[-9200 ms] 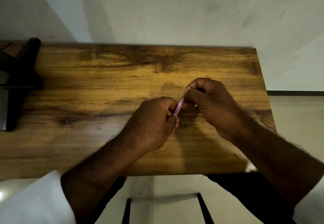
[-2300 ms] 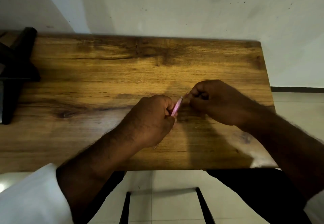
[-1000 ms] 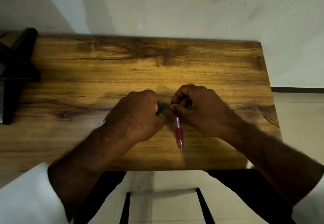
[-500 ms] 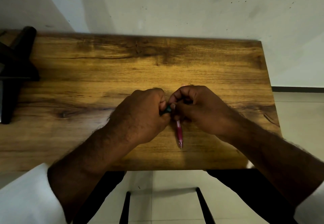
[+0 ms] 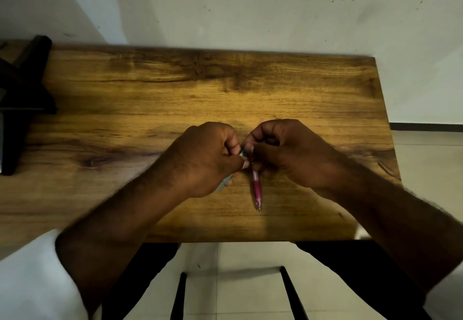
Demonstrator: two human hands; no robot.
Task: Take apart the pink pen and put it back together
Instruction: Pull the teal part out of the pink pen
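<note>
White sleeves [image 5: 32, 282] frame the near edge. Over the brown wooden worktop [image 5: 175, 99], the slim pink plastic pen [image 5: 256, 189] points its tip toward the person, its upper end pinched in the right hand's [image 5: 290, 151] fingers. The left hand [image 5: 203, 159] is curled around a small teal piece [image 5: 242, 153], touching the right.

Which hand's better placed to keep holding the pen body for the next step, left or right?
Right, probably. The right hand already grips the pink pen at its upper end, tip pointing toward the person. The left hand is closed on a small teal piece.
</note>
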